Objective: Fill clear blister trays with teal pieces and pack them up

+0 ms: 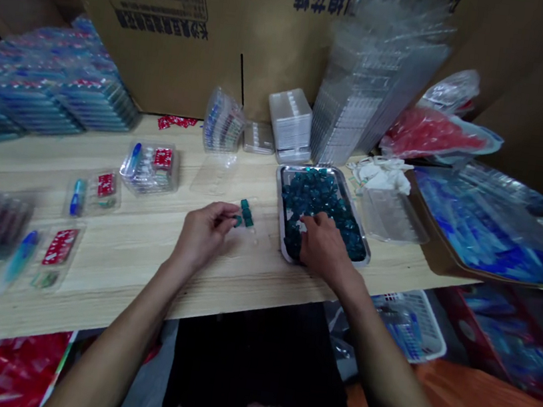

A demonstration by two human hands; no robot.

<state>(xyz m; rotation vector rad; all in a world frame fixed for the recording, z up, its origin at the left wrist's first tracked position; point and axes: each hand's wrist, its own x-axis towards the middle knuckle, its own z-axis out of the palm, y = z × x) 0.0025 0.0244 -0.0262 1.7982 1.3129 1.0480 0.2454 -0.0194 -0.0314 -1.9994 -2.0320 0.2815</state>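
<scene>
Teal pieces [325, 197] heap the metal tray [281, 195] by your table's [133, 251] front edge; your right hand [323, 248] lies curled among them, its grasp impossible to tell. Your left hand [204, 231] pinches one teal piece [239, 220] left of the tray; they look light, hard and slick, so grip the flat sides

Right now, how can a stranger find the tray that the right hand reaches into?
Find the wooden table. Right of its middle, before the tall clear stack, lies a metal tray. Only it holds dark teal pieces.
</scene>
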